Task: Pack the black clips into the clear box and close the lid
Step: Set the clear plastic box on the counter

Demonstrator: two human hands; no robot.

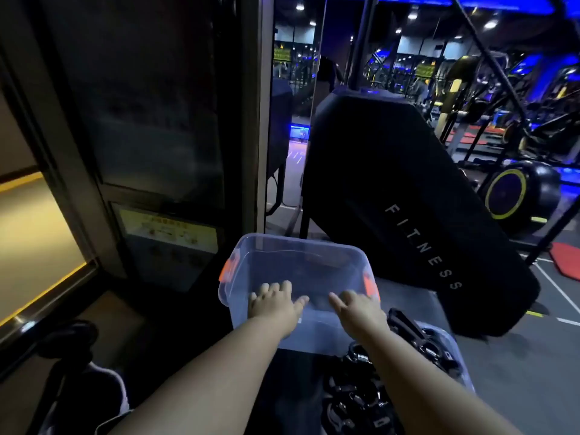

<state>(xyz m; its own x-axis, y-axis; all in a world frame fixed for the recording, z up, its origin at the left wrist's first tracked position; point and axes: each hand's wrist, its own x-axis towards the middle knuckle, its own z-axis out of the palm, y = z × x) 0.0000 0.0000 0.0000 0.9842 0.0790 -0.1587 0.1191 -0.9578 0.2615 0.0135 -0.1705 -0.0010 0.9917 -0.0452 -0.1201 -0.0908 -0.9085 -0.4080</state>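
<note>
Straight ahead at twelve o'clock stood the open-topped clear box (314, 332). My left hand (274, 304) and right hand (357, 309) lay over its near rim, fingers spread, gripping nothing. The black clips (354, 400), heaped at five o'clock, looked stiff, springy and light. I judged their handles the best place to pinch.

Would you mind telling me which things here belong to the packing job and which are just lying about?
Belongs to the job: clear box, its orange latches, black clips heaped beside it, left hand and right hand over the box.
Just lying about: black FITNESS machine, exercise bike with a yellow-ringed wheel, red mat, yellow label on the cabinet.
</note>
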